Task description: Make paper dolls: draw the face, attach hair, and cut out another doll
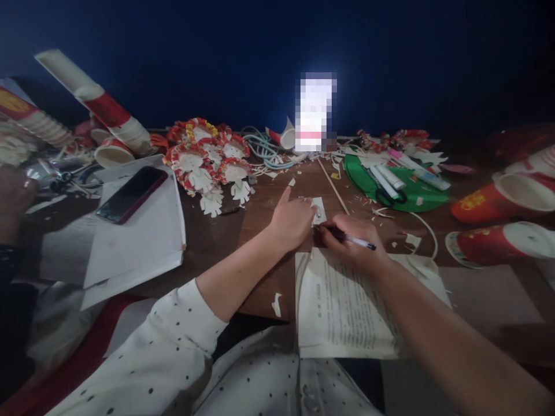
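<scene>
A pen [361, 240] with a clear barrel is gripped in my right hand [362, 254], its tip low over a small white paper piece [319, 207]. My left hand [292, 222] lies on the dark wooden table, thumb spread away and fingertips at the left edge of that paper. Some small dark marks show on the paper, too fine to read. Under my right wrist is an open printed booklet [318, 329], its pages partly covered by my forearm. A thin stick [333, 186] lies just beyond the right hand.
Paper-cut figures with red frills [203, 162] cluster at the back left. A phone [132, 195] rests on white sheets [143, 248]. Pens and scissors [388, 193] lie on a green disc [429, 199]. Red paper cups [485, 202] lie right; another person's hand [15, 193] is far left.
</scene>
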### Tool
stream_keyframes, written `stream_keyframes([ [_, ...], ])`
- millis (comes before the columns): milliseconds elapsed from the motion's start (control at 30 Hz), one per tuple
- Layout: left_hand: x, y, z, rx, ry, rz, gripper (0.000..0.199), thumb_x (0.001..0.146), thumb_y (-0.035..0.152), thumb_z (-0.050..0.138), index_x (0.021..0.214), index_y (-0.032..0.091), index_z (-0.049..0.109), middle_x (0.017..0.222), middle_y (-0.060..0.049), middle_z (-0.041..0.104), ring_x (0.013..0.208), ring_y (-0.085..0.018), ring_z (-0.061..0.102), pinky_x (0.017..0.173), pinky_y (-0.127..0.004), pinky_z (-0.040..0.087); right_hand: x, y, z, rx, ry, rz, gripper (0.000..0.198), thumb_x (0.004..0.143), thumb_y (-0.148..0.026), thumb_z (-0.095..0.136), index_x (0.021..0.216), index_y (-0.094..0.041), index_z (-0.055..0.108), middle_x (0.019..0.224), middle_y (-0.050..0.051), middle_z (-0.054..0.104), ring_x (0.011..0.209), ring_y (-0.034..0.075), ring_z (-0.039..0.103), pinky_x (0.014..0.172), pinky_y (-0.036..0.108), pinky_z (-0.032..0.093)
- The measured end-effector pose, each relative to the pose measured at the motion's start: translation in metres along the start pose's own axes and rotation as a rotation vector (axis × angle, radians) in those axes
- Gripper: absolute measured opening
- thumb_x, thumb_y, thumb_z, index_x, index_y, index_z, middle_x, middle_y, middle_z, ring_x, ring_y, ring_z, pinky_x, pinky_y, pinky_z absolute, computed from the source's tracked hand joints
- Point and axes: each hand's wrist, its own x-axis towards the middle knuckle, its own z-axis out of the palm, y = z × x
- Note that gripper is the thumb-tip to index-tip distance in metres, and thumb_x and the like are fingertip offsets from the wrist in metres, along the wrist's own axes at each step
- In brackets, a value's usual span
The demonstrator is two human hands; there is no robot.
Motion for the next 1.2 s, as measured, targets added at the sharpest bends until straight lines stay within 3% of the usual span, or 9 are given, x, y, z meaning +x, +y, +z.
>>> stream_keyframes([
  [567, 0.0, -0.001, 0.003, 0.012, 0.002, 0.021, 0.034, 0.092, 0.014, 0.039, 0.111, 0.017, 0.066, 0.119, -0.009, 0.069, 0.115, -0.022, 0.062, 0.119, -0.053, 0.021, -0.003, -0.004, -0.003, 0.008, 0.01, 0.011, 0.015, 0.088, -0.029, 0.057, 0.078, -0.022, 0.065, 0.07, 0.001, 0.067, 0.063, 0.016, 0.061, 0.06, 0.028, 0.043],
  [733, 0.001, -0.002, 0.005, 0.003, 0.009, 0.014, 0.035, 0.093, 0.014, 0.039, 0.113, 0.018, 0.067, 0.119, -0.009, 0.069, 0.115, -0.022, 0.062, 0.118, -0.053, 0.021, -0.004, -0.001, -0.001, -0.022, 0.079, 0.009, 0.015, 0.09, -0.031, 0.056, 0.085, -0.022, 0.066, 0.076, 0.003, 0.068, 0.07, 0.017, 0.063, 0.066, 0.029, 0.045],
  [1200, 0.0, 0.001, -0.002, -0.01, -0.019, -0.006, 0.036, 0.093, 0.014, 0.037, 0.113, 0.016, 0.067, 0.12, -0.009, 0.069, 0.116, -0.022, 0.061, 0.119, -0.052, 0.021, -0.001, 0.007, 0.01, 0.011, 0.091, -0.051, 0.012, 0.09, -0.029, 0.058, 0.088, -0.021, 0.067, 0.081, 0.004, 0.07, 0.075, 0.019, 0.066, 0.071, 0.031, 0.049],
])
